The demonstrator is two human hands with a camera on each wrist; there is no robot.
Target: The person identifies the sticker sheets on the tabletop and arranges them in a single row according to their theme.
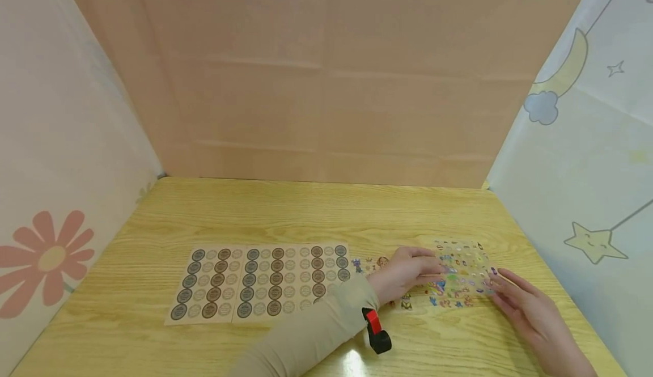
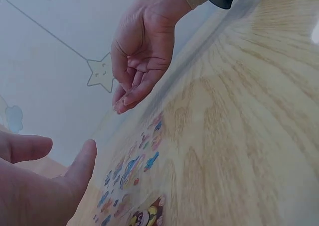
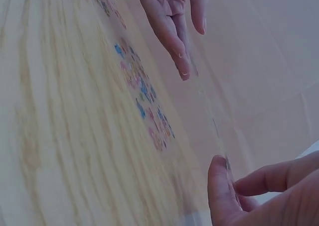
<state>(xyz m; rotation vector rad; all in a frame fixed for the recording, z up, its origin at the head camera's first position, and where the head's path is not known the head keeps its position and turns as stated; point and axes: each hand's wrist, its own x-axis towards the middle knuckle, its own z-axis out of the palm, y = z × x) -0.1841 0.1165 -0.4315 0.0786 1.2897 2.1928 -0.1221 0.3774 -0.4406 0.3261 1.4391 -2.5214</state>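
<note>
My right hand pinches the right edge of a clear sticker sheet printed with small coloured figures. In the right wrist view, that sheet is seen nearly edge-on between the right thumb and fingers, raised off the table. My left hand is at the sheet's left side, its fingers stretched out and its thumb apart, as the right wrist view shows. Beneath the raised sheet lies another clear sticker sheet with blue and pink figures. A sheet with larger cartoon stickers lies partly hidden under my left hand.
Cream sheets of round brown and pale stickers lie side by side at the left, partly covered by my left sleeve. A black strap with a red tab is at that wrist. Hanging cloths border the wooden table.
</note>
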